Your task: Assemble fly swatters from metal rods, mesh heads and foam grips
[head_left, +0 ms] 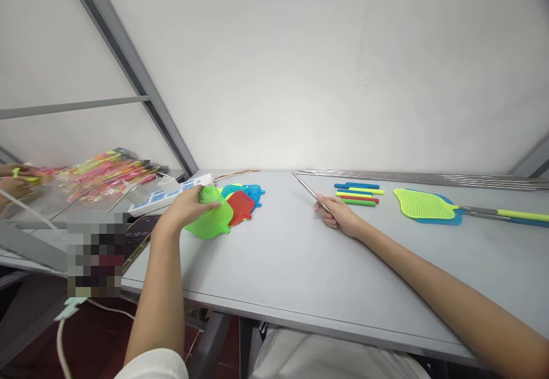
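My left hand [187,208] grips a green fly swatter head [210,222] by its edge, tilted up off the table. Beside it lie a red swatter head [241,206] and blue swatter heads [254,192], partly overlapping. My right hand [337,214] is closed around a thin metal rod [305,184], whose far end points up and left. The rod and the green head are apart. Just right of that hand lie several coloured handle tubes [358,194] in blue, yellow, red and green.
Long metal rods [429,179] lie along the wall. Swatters with a yellow-green head [424,204] on top rest at the right. A white power strip [171,195] and a phone [139,236] are at the left. Another person's hand [17,184] shows at far left, near bagged coloured items [107,173].
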The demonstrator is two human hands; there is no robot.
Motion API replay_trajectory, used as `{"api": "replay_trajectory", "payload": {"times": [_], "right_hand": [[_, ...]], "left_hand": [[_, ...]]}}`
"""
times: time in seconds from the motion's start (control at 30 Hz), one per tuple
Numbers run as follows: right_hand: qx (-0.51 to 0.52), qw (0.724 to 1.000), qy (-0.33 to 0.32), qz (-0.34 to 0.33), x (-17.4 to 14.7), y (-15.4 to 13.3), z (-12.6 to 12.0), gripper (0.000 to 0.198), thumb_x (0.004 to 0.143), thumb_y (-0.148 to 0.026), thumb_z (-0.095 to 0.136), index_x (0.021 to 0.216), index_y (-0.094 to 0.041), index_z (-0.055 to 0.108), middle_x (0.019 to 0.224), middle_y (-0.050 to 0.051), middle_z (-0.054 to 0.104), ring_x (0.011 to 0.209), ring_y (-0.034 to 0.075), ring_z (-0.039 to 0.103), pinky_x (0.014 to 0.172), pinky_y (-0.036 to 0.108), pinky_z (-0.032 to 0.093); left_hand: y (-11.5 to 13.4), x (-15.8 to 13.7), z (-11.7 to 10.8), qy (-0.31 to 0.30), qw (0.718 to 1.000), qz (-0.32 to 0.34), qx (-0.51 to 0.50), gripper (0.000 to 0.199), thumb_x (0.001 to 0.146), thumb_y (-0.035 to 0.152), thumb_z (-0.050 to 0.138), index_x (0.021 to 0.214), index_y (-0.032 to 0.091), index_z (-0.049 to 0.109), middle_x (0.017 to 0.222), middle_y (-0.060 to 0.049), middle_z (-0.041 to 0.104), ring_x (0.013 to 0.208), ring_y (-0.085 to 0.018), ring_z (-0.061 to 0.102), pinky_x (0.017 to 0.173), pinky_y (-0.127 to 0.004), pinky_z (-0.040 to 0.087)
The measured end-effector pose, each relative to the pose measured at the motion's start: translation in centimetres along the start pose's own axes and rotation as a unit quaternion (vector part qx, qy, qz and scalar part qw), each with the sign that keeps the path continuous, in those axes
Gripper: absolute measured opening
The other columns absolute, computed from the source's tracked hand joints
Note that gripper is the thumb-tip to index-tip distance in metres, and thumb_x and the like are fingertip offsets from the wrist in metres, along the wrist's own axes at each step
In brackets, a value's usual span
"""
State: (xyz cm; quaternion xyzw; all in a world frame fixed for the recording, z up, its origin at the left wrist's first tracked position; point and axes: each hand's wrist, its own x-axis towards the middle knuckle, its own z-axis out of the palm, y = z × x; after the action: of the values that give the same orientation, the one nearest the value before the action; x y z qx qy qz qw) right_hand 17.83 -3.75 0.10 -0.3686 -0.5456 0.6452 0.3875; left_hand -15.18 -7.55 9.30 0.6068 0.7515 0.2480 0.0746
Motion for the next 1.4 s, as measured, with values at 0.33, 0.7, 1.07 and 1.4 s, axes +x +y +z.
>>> {"api": "replay_trajectory", "payload": {"times": [0.33, 0.7, 1.07, 1.4], "right_hand": [[-0.024, 0.999, 0.012, 0.029, -1.7, -0.7, -1.3, 0.036, 0.070, -0.051, 0.046, 0.073, -0.016, 0.053, 0.047, -0.008, 0.024, 0.035, 0.003, 0.023, 0.031, 0.016, 0.019], [-0.016, 0.997, 0.057, 0.059, -5.3, -1.7, -7.5, 0.025, 0.069, -0.030, 0.053, 0.092, -0.020, 0.055, 0.058, -0.004, 0.036, 0.039, 0.003, 0.019, 0.033, 0.019, 0.012], [-0.096, 0.990, 0.096, 0.023, -6.9, -4.9, -9.0, 0.021, 0.065, -0.036, 0.059, 0.074, -0.018, 0.055, 0.073, 0.001, 0.054, 0.044, 0.004, 0.031, 0.043, 0.023, 0.024], [-0.106, 0.991, 0.075, 0.027, -7.7, -5.8, -9.7, 0.023, 0.066, -0.038, 0.058, 0.061, -0.017, 0.049, 0.059, -0.001, 0.046, 0.043, 0.006, 0.029, 0.043, 0.024, 0.023]], "left_hand": [[11.2, -4.6, 3.0, -0.027, 0.905, 0.188, -0.381, 0.020, 0.067, 0.035, 0.052, 0.073, 0.017, 0.053, 0.064, 0.001, 0.051, 0.056, -0.009, 0.046, 0.051, -0.018, 0.035], [11.6, -4.9, 10.6, -0.138, 0.758, -0.047, -0.636, 0.026, 0.060, 0.034, 0.060, 0.075, 0.014, 0.056, 0.076, -0.005, 0.060, 0.068, -0.016, 0.056, 0.062, -0.026, 0.041], [11.5, -4.6, 10.7, -0.099, 0.746, -0.105, -0.651, 0.027, 0.056, 0.031, 0.063, 0.077, 0.016, 0.055, 0.077, -0.001, 0.058, 0.069, -0.013, 0.054, 0.062, -0.024, 0.039], [11.6, -4.7, 10.5, -0.096, 0.745, -0.117, -0.649, 0.024, 0.059, 0.032, 0.057, 0.074, 0.015, 0.053, 0.075, -0.001, 0.056, 0.068, -0.013, 0.052, 0.059, -0.023, 0.037]]}}
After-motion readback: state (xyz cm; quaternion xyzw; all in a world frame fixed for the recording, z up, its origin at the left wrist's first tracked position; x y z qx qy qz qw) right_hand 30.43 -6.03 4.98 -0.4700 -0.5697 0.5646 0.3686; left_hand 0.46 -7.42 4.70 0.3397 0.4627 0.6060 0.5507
